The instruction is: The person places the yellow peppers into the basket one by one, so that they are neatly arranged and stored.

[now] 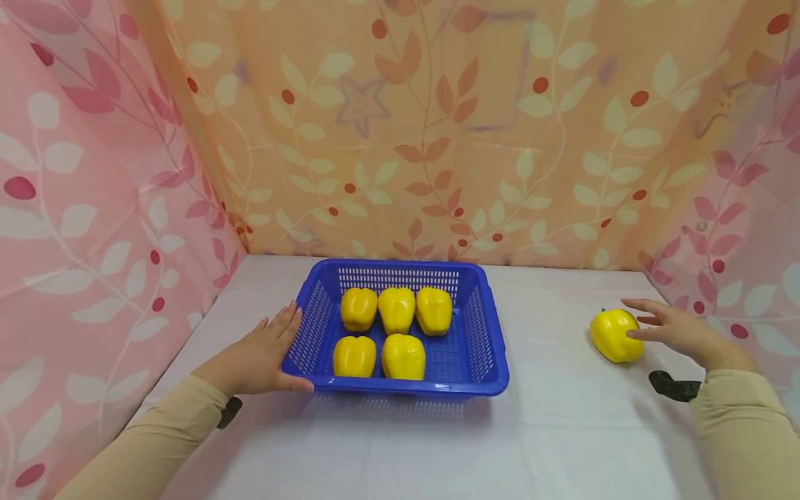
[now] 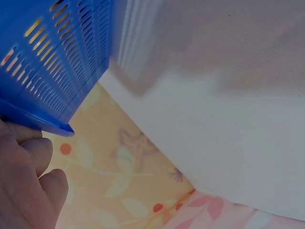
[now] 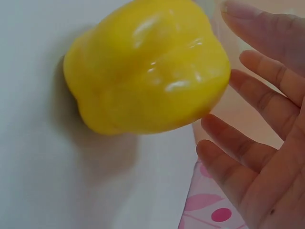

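Observation:
A blue plastic basket (image 1: 400, 389) stands mid-table with several yellow bell peppers (image 1: 397, 310) inside, arranged in a back row of three and a front row of two. My left hand (image 1: 259, 354) rests against the basket's left rim, fingers fairly straight and thumb along the front corner; the left wrist view shows its fingers (image 2: 35, 155) at the rim's edge. Off to the right, one more yellow bell pepper (image 1: 615, 337) lies on its side on the table. Close beside it is my right hand (image 1: 684, 337), fingers spread and not wrapped around it, fingertips right at the pepper (image 3: 147, 67).
A white cloth (image 1: 550, 444) covers the table. Behind it hangs an orange leaf-patterned curtain (image 1: 425, 139), with a pink curtain (image 1: 81, 208) along the left and another pink one (image 1: 744, 229) along the right.

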